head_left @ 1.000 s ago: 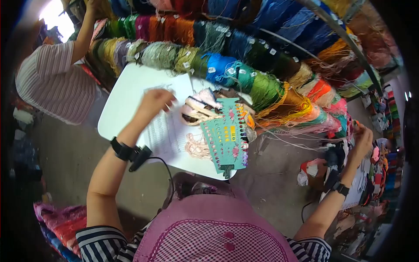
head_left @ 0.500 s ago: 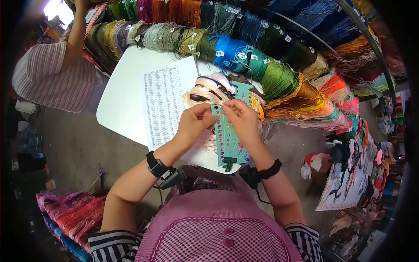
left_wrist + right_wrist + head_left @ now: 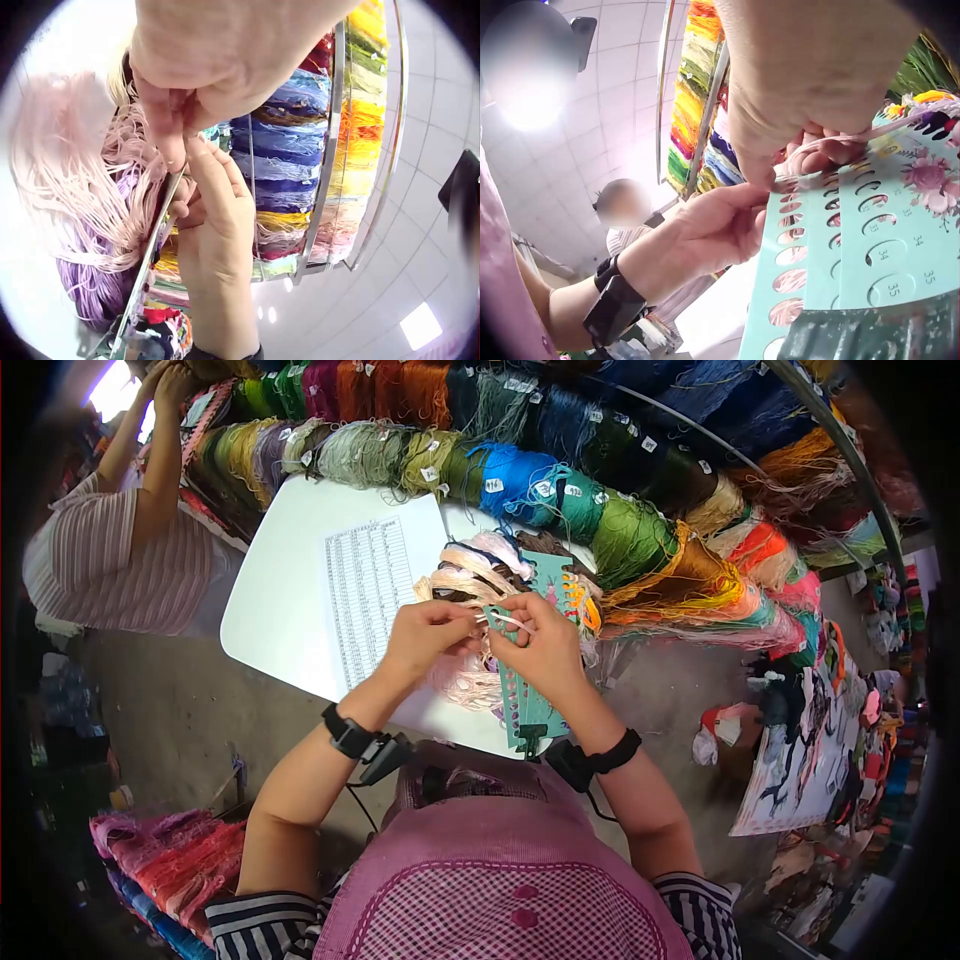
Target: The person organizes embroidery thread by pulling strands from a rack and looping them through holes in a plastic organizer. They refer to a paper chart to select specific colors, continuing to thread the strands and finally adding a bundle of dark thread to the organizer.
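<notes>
Fingers (image 3: 841, 152) of 2 hands (image 3: 425, 640) (image 3: 550, 650) pinch pale thread (image 3: 889, 129) by the green card (image 3: 934, 247).

One left hand (image 3: 425, 642), one right hand (image 3: 545, 648): two hands. At least two green punched cards (image 3: 540, 710), one black clip (image 3: 530, 734). One white tabletop (image 3: 265, 585), one printed sheet (image 3: 366, 590). Two wrist straps (image 3: 346, 734), two apron buttons (image 3: 524, 918). Thread hanks (image 3: 635, 540) too many to count.

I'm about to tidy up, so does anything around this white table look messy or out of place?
Nothing looks clearly spilled or broken. The golden thread right of the table looks untidiest: stray strands straggle from its bundle. Pale pink thread also lies loosely bunched by the green cards, though that may be normal.
</notes>
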A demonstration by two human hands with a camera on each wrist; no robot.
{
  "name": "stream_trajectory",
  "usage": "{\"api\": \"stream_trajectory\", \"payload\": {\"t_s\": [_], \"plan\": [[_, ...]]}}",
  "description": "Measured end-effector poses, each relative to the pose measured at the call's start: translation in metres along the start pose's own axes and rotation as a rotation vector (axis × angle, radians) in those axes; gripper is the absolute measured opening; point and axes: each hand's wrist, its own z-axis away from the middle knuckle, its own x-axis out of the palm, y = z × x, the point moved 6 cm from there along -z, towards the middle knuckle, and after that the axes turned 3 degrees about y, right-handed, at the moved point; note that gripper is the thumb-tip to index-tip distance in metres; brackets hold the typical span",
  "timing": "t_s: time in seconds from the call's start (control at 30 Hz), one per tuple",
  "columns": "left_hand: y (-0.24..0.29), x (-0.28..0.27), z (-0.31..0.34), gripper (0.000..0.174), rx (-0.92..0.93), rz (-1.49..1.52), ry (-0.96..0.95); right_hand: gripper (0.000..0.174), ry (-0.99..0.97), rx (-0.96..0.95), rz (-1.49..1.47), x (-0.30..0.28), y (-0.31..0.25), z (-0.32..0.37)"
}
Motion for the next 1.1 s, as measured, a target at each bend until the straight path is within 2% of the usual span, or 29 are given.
{"api": "stream_trajectory", "payload": {"t_s": [0.03, 0.13, 0.17, 0.23, 0.27, 0.33, 0.37, 0.43, 0.47, 0.53, 0.57, 0.6, 0.63, 0.67, 0.7, 0.73, 0.77, 0.8, 0.83, 0.87, 0.9, 0.93, 0.97, 1.0, 1.03, 1.07, 1.1], "plan": [[0.000, -0.007, 0.003, 0.011, 0.002, -0.006, -0.004, 0.039, -0.005, 0.002, 0.012, 0.001, 0.003, 0.000], [0.002, -0.018, 0.011, 0.015, -0.080, 0.417, -0.035, 0.038, 0.024, -0.064, 0.038, 0.001, 0.000, 0.000], [0.005, -0.017, 0.014, 0.015, -0.078, 0.412, -0.039, 0.038, 0.030, -0.065, 0.037, 0.001, 0.000, 0.000], [0.020, 0.000, 0.026, 0.015, -0.241, 0.719, -0.133, 0.047, -0.086, 0.061, 0.105, 0.007, 0.006, 0.001], [0.024, 0.002, 0.023, 0.015, -0.242, 0.715, -0.143, 0.047, -0.076, 0.061, 0.108, 0.006, 0.003, 0.002], [0.029, 0.017, 0.020, 0.014, -0.240, 0.206, -0.459, 0.055, 0.022, 0.020, 0.140, 0.002, -0.011, 0.005], [0.025, 0.022, 0.017, 0.014, -0.240, 0.203, -0.463, 0.055, 0.026, 0.021, 0.141, 0.003, -0.009, 0.006], [0.009, 0.033, 0.008, 0.019, -0.118, -0.241, -0.503, 0.059, 0.021, 0.004, 0.103, 0.008, -0.007, 0.007], [0.009, 0.025, 0.006, 0.025, -0.070, -0.313, -0.540, 0.059, 0.031, 0.006, 0.104, 0.006, -0.006, 0.005], [0.032, -0.013, 0.016, 0.022, 0.082, -0.315, -0.323, 0.055, -0.115, 0.069, 0.253, 0.009, 0.001, 0.002], [0.042, -0.041, 0.019, 0.023, 0.261, -0.437, -0.229, 0.055, -0.101, 0.075, 0.251, 0.010, 0.006, 0.002], [0.050, -0.077, 0.028, 0.022, 0.122, -0.522, -0.142, 0.055, -0.063, 0.038, 0.247, 0.012, 0.013, 0.002], [0.056, -0.113, 0.041, 0.021, 0.024, -0.476, 0.050, 0.054, -0.024, 0.001, 0.245, 0.011, 0.015, 0.001], [0.050, -0.159, 0.044, 0.024, 0.009, -0.311, 0.100, 0.052, -0.026, 0.016, 0.251, 0.010, 0.013, 0.001], [0.050, -0.201, 0.054, 0.027, -0.048, -0.157, 0.270, 0.052, -0.008, 0.022, 0.253, 0.009, 0.014, 0.000], [0.043, -0.249, 0.058, 0.030, -0.052, 0.028, 0.280, 0.052, -0.009, 0.030, 0.254, 0.011, 0.017, -0.001], [0.047, -0.279, 0.073, 0.030, -0.070, 0.150, 0.376, 0.052, -0.007, 0.038, 0.257, 0.012, 0.020, -0.002], [0.048, -0.300, 0.078, 0.027, -0.032, 0.252, 0.328, 0.051, -0.017, 0.062, 0.239, 0.014, 0.023, -0.002], [0.044, -0.306, 0.082, 0.024, -0.056, 0.246, 0.394, 0.054, -0.012, 0.041, 0.225, 0.018, 0.025, -0.002], [0.045, -0.303, 0.085, 0.021, -0.100, 0.066, 0.521, 0.054, 0.048, -0.022, 0.263, 0.018, 0.021, 0.001], [0.040, -0.316, 0.079, 0.022, -0.061, -0.022, 0.586, 0.054, 0.052, -0.050, 0.297, 0.023, 0.028, 0.000], [0.035, -0.325, 0.065, 0.021, -0.060, 0.212, 0.412, 0.053, 0.067, -0.034, 0.289, 0.022, 0.030, 0.000], [0.040, -0.313, 0.057, 0.018, -0.051, 0.503, 0.137, 0.051, 0.053, -0.028, 0.262, 0.020, 0.030, -0.001], [0.051, -0.313, 0.064, 0.020, 0.041, 0.575, 0.410, 0.052, 0.036, -0.014, 0.260, 0.019, 0.032, -0.001], [0.046, -0.356, 0.052, 0.015, 0.200, 0.525, 0.355, 0.054, 0.057, -0.033, 0.306, 0.016, 0.030, 0.000], [0.054, -0.356, 0.056, 0.014, 0.248, 0.410, 0.359, 0.061, 0.060, -0.073, 0.365, 0.017, 0.031, 0.002], [0.054, -0.344, 0.065, 0.017, 0.359, 0.312, 0.523, 0.061, 0.085, -0.065, 0.373, 0.003, 0.030, 0.005]]}}
